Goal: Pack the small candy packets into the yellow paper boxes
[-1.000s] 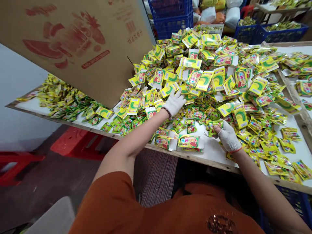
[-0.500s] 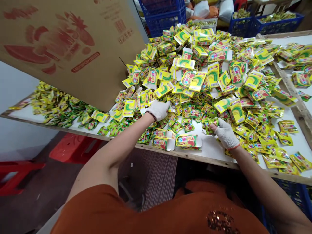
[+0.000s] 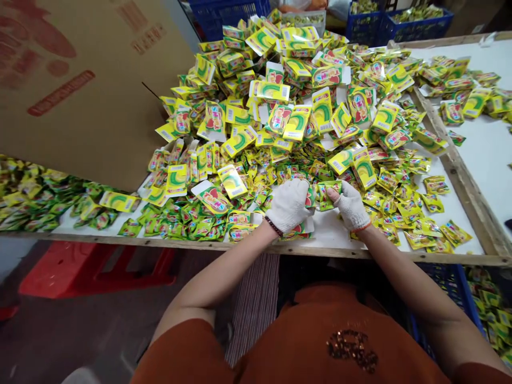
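Note:
My right hand (image 3: 352, 207), in a white fingerless-thumbed glove, pinches green and yellow candy packets (image 3: 327, 194) above the front of the table. My left hand (image 3: 290, 205), gloved and wearing a bead bracelet at the wrist, is right beside it with fingers curled. A bit of a red and green candy packet (image 3: 309, 197) shows at its fingertips; the rest is hidden by the glove. Under and beside my left hand lie small open candy boxes (image 3: 241, 232) near the table edge. Loose green packets (image 3: 200, 221) are heaped to the left.
Behind my hands rises a large heap of yellow candy boxes (image 3: 296, 122). A big cardboard carton (image 3: 100, 122) stands at the left. Wooden strips (image 3: 452, 165) edge the white table. A red stool (image 3: 60, 269) is below left, and blue crates (image 3: 416, 26) stand behind.
My left hand has come from the packet heap to my right hand, and the two now nearly meet. A box with a white flap now lies left of my left hand. The view has shifted right.

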{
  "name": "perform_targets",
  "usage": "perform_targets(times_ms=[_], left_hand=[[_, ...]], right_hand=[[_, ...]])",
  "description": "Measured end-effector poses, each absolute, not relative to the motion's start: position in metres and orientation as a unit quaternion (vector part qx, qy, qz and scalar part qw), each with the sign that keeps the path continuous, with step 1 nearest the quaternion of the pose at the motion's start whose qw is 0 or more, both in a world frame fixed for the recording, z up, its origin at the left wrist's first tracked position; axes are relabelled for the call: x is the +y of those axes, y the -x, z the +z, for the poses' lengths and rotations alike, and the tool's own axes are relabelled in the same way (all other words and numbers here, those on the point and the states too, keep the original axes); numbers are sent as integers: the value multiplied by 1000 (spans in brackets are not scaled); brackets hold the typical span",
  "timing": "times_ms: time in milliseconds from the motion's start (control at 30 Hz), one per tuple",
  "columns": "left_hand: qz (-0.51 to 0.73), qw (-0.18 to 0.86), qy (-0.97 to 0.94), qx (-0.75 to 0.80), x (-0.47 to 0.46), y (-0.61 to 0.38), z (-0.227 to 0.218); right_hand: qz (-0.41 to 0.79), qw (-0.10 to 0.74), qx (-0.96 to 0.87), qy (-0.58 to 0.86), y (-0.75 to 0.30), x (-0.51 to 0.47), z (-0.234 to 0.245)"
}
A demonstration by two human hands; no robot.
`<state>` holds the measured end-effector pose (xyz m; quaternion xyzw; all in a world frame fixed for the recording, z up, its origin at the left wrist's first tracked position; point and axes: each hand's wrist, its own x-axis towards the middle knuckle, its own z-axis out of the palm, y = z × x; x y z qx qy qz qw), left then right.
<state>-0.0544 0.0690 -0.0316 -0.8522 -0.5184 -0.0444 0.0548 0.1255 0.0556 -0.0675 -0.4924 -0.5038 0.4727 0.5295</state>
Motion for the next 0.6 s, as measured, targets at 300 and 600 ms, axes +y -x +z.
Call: perform_targets(times_ms=[300,600], left_hand=[[-55,64,858,-506,71,50,-33],[-77,1,823,-563,70,34,-32]], right_hand=[[344,453,-600,563,-133,61,-61],[284,482,-616,554,-133,58,-58]])
